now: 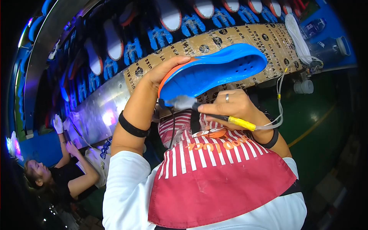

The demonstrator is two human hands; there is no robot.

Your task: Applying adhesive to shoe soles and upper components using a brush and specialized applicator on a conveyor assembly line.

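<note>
In the head view, the work shown was in mid-course: a blue shoe sole (214, 71) with an orange underside was held up in front of the person's chest, just nearer the person than the tape-wrapped cardboard strip (214, 40), and a small tool was being applied to its heel end. Judging from this, treatment of this sole was under way and not finished; beyond the strip, a long row of white, orange-rimmed soles (168, 15) sat on blue holders on the conveyor, and whether those were already treated could not be told. The left hand (165, 73) was curled around the heel end of the sole, thumb on the orange side and fingers wrapped over the edge, gripping it firmly with the blue face turned toward the person. The right hand (234, 107), just below the sole, was closed in a pen-like pinch on a slim nozzle tool (214, 115) with a yellow collar, its pale tip touching the sole's heel. A clear hose (281, 96) ran from the tool up toward the right end of the strip. Left of the strip, a co-worker's gloved hand (58, 123) reached up to the conveyor.
</note>
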